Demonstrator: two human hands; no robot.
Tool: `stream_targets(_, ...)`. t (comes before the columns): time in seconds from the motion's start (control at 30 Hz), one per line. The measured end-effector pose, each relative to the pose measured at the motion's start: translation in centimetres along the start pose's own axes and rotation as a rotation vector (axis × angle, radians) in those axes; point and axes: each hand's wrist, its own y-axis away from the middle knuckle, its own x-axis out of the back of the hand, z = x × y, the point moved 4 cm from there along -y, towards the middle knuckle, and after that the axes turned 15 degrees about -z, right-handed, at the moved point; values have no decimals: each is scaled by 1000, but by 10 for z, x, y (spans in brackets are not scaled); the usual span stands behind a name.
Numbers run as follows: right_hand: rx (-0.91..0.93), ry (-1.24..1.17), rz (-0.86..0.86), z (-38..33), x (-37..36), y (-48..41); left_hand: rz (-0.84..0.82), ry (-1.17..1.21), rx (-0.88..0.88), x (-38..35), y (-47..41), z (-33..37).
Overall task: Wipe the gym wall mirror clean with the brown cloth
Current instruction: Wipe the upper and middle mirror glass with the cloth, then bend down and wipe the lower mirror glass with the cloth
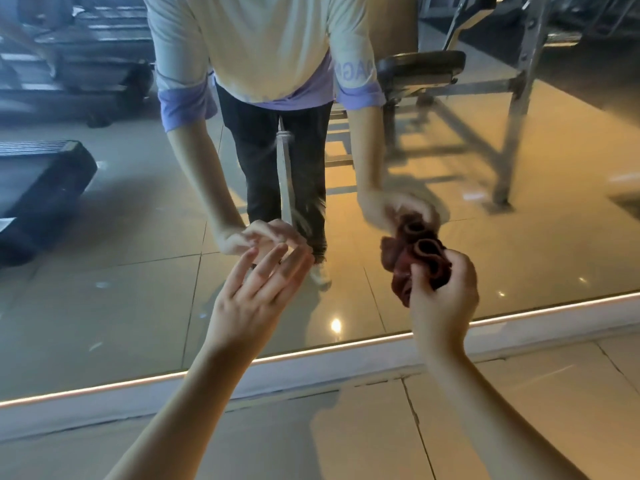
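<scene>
Right hand (446, 296) at 3 o'clock, grip clamped on the scrunched brown cloth (398, 261); left hand (249, 299) at 9, fingers apart, right by the mirror (104, 306).

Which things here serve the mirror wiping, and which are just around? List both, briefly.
For the job: brown cloth, bunched in the right hand; left hand, open by the glass; wall mirror.
Just around: weight bench and treadmill, both seen as reflections; tiled floor; white ledge below the mirror.
</scene>
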Motion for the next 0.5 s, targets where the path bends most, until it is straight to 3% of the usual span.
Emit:
stream_targets(0.1,-44,-54,64,-11,-20,15,-9,17,12,2,7,-9)
stream_targets(0.23,334,137,-145,-30,-49,35,-6,26,3,3,8,-14)
stream_targets(0.3,411,195,-126,-31,-43,29,1,36,11,4,10,-15)
stream_targets(0.43,201,-7,92,-35,-34,33,19,70,50,4,18,-24)
stream_targets(0.5,251,-11,65,-44,-48,43,24,72,68,5,21,-27)
